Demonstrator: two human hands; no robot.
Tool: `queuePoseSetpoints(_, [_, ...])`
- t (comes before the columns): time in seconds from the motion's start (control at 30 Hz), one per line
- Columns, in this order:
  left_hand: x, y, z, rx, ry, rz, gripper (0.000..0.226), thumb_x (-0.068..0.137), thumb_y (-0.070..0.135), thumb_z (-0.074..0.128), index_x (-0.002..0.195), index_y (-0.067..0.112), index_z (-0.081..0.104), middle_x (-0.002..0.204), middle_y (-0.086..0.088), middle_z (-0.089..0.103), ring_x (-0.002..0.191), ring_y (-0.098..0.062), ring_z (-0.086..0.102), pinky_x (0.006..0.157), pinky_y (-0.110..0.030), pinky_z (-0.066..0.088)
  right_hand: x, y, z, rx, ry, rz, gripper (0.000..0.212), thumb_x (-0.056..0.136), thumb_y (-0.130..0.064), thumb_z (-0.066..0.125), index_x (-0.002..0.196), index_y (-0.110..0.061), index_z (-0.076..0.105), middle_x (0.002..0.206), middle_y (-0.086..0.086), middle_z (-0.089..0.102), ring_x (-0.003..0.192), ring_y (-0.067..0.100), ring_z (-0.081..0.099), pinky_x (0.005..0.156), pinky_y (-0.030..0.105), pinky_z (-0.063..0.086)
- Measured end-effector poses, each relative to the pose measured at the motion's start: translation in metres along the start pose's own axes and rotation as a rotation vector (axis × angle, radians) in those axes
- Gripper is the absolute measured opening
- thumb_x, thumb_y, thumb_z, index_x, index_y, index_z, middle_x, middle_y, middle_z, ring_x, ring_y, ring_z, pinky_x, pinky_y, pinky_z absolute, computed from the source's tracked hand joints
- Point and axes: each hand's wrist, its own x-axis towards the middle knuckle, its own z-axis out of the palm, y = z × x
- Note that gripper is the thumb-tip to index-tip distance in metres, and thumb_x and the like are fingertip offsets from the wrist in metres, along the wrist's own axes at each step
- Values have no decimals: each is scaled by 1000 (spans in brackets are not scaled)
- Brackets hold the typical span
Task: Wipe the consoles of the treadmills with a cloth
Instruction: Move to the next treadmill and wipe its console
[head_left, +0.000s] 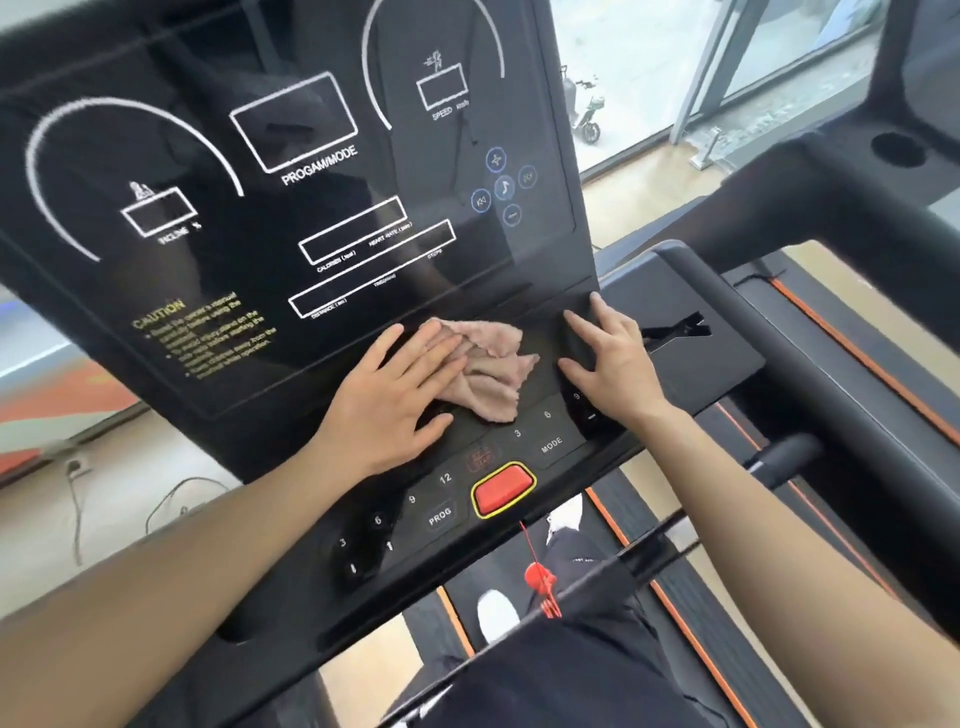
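A black treadmill console (249, 218) fills the view, with a glossy display panel above and a button strip below. A crumpled pinkish cloth (491, 369) lies on the ledge between panel and buttons. My left hand (395, 400) lies flat with its fingers spread over the cloth's left part, pressing it onto the console. My right hand (610, 358) rests open, fingers apart, on the console just right of the cloth, holding nothing.
A red stop button (503, 489) with a yellow rim sits below the cloth, and a red safety clip (543, 584) hangs from it. A black handrail (810, 322) runs at the right. A second treadmill's belt with orange stripes (852, 353) lies beyond. Cables trail on the floor at left.
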Motion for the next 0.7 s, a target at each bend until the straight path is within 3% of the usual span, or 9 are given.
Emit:
queuePoseSetpoints(0.27, [-81,6,13,-91,9,-255,67,101,55,44,159,23,36,169,-2,28,161,-29,13,128,-53,10,-10,-15,10,-78,-10,73,69,95,-39,66,156,-28,38,170,5,19,154,32,16,127,44,20])
queuePoseSetpoints(0.5, [-147,14,27,-167,-14,-472,68,99,53,42,158,21,38,168,-6,31,160,-33,14,126,-58,15,-12,-14,16,-45,32,89,67,95,-34,66,155,-30,38,169,1,22,153,30,16,123,47,29])
queuePoseSetpoints(0.7, [-185,63,38,-459,10,-697,70,97,54,44,156,16,43,169,-5,28,161,-24,13,127,-53,22,-10,-16,24,-26,75,91,65,93,-33,68,153,-25,43,167,6,27,149,32,23,123,44,27])
